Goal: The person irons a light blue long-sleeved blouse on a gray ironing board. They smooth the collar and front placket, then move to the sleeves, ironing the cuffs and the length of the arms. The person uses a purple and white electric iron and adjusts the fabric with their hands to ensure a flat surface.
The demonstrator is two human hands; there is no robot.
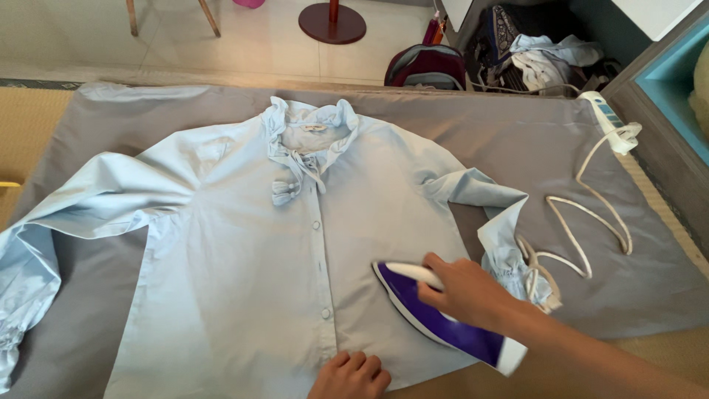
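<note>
- Pale blue cotton blouse (244,251) lies spread flat, front up, on a grey cloth (517,140) that covers the floor, collar away from the person and hem toward them
- Step in hand, as I judge it: pressing the front panel on the person's right, beside the button placket
- Right hand (465,292) has its grip wrapped shut around the white handle of a purple iron (436,318), whose soleplate rests on the lower part of that panel with its nose pointing toward the buttons
- Left hand (351,375) presses the hem flat just beside the placket, fingers curled and closed on nothing, near the iron but apart from it
- Next move calls for a smooth glide along the panel with the fabric held taut, minding the buttons and the gathered cuff (509,262) that touches the right wrist
- White cord (591,222) trails in loops over the grey cloth to the right
</note>
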